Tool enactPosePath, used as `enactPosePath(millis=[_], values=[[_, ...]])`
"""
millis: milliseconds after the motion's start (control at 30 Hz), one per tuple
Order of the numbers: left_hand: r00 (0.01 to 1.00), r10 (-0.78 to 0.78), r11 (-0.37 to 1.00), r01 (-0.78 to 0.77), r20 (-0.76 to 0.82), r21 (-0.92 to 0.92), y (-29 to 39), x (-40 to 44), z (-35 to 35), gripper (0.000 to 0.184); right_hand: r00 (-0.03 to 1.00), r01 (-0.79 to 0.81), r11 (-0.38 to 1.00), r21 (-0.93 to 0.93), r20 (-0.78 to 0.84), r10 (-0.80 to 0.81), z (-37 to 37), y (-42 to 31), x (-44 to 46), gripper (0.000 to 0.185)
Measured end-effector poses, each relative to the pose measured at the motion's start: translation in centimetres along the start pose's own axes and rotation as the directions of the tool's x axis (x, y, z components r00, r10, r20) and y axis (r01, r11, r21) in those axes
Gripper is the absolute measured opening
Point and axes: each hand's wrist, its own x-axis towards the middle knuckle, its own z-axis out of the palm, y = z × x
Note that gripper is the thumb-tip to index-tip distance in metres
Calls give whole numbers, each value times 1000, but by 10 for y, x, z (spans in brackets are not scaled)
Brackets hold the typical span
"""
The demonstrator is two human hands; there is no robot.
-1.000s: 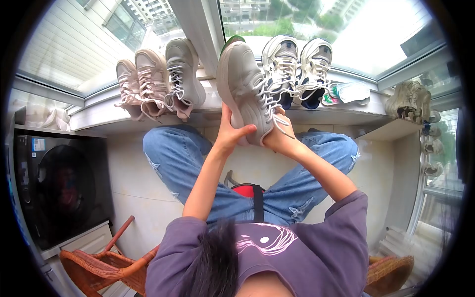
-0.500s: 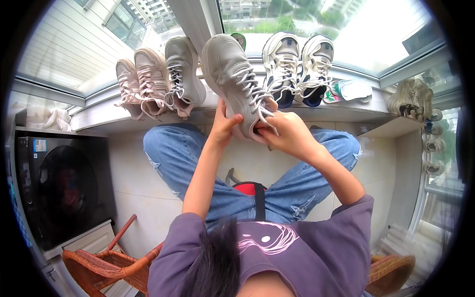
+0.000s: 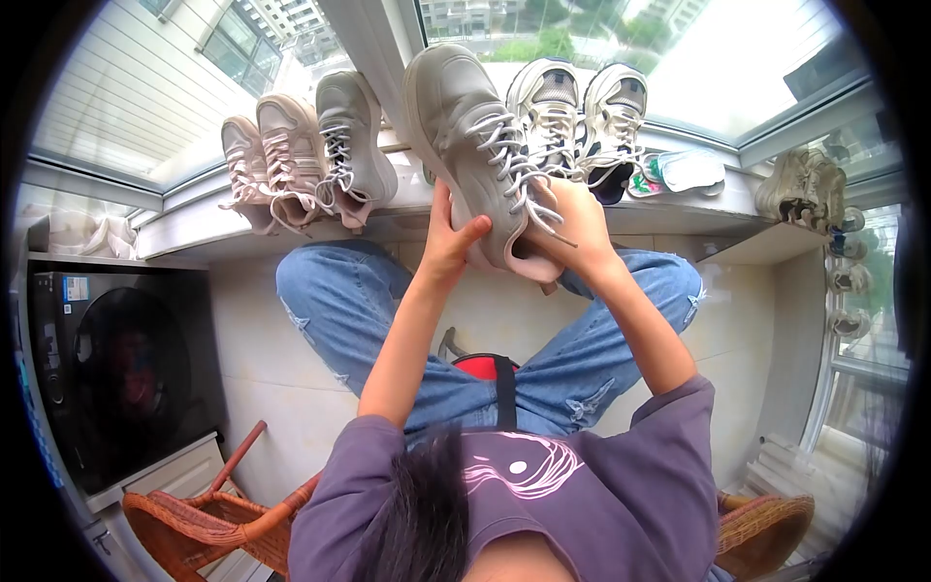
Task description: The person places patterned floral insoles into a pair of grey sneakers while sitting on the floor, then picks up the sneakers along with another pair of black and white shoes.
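Observation:
A grey sneaker (image 3: 456, 107) with pale laces is held up in front of me, toe pointing away and heel toward me. My left hand (image 3: 454, 231) is closed round its left side near the heel, thumb on the upper. On the other side, my right hand (image 3: 580, 225) grips the sneaker by its collar; part of those fingers is hidden behind the laces. A loose lace end hangs over this hand. To the left, a matching grey sneaker (image 3: 351, 131) leans on the window ledge. Just right stand two white and navy sneakers (image 3: 551, 107), one partly covered by the held shoe.
Two pale pink sneakers (image 3: 283, 145) lean at the ledge's left. White insoles (image 3: 687, 175) lie on the ledge (image 3: 640, 221) at right, before more shoes (image 3: 803, 189). A black front-loading washing machine (image 3: 126, 359) stands left; wicker chair arms (image 3: 208, 524) flank me.
My right hand has moved from the shoe opening to the sneaker's right side. The sneaker has shifted slightly and shows more of its upper. My left hand still holds it.

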Motion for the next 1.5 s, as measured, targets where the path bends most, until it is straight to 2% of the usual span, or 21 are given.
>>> enactPosePath(millis=[67, 233, 367, 467, 600, 667, 700, 800, 867, 933, 967, 1033, 1067, 1133, 1200, 1267, 1333, 1367, 1400, 1467, 1500], values=[[1000, 8, 1000, -8, -30, 31, -4, -1, 0, 95, 1000, 9, 990, -144, -18, -11, 9, 8, 3, 19], [1000, -19, 999, 18, 25, 43, -2, 0, -5, 97, 998, 43, 999, 10, -52, -42, 12, 10, 1, 19], [999, -18, 996, 14, 44, 85, -6, 3, -11, 96, 994, 77, 995, -60, -69, -81, 7, 0, -1, 16], [994, -95, 991, 100, 61, -85, -9, 4, -18, 97, 992, 59, 983, -171, -99, -77, 10, 1, 1, 15], [1000, -16, 990, 16, -1, 138, 0, 11, -19, 73, 993, 3, 992, -124, -114, -17, 5, -4, 4, 16], [976, 143, 874, -46, -166, 484, 18, -1, -6, 58, 992, -7, 985, -172, -123, -14, 9, 0, 2, 17], [967, 244, 776, -147, -77, 613, 17, -5, -13, 45, 984, -12, 993, -121, -175, -9, 13, 4, 0, 16], [931, 328, 718, -137, -158, 683, 12, -11, -23, 39, 966, -3, 1000, 16, -259, 7, 26, 23, -7, 14], [923, 323, 634, -47, -209, 772, 12, -1, -31, 47, 944, 38, 990, 134, -330, 9, 34, 35, -13, 11], [858, 506, 346, -104, -92, 933, -8, 22, -47, 57, 910, 139, 954, 265, -414, -17, 42, 41, -16, 15], [819, 573, 203, -161, 16, 966, -17, 36, -52, 61, 911, 146, 954, 260, -411, -28, 46, 44, -17, 15], [781, 624, 121, -120, 19, 985, -33, 64, -60, 62, 905, 133, 940, 314, -425, 14, 57, 51, -15, 17], [748, 664, 38, -74, 30, 997, -38, 76, -63, 63, 876, 209, 944, 254, -478, -65, 67, 60, -10, 14], [732, 681, 59, -59, 3, 997, -43, 93, -73, 60, 872, 200, 957, 212, -484, -75, 79, 67, -6, 13], [826, 522, 413, -27, -213, 910, -48, 107, -87, 58, 852, 224, 938, 267, -521, -55, 88, 70, 3, 12], [808, 559, 378, -47, -188, 924, -51, 115, -97, 53, 854, 221, 932, 288, -518, -42, 97, 75, 11, 11], [845, 516, 230, 22, -141, 973, -55, 124, -109, 50, 858, 201, 941, 271, -512, -35, 102, 75, 16, 10], [805, 585, 96, 56, -102, 994, -62, 126, -111, 40, 853, 182, 945, 273, -522, -14, 106, 74, 19, 10], [803, 588, 94, 53, -98, 994, -58, 125, -109, 40, 848, 160, 947, 277, -529, 12, 108, 71, 20, 10], [952, 266, 461, 12, -151, 887, -53, 124, -106, 31, 857, 132, 957, 257, -515, 20, 109, 69, 21, 10], [952, 268, 463, 6, -147, 886, -49, 118, -100, 31, 851, 118, 961, 249, -524, 31, 108, 65, 20, 12]])
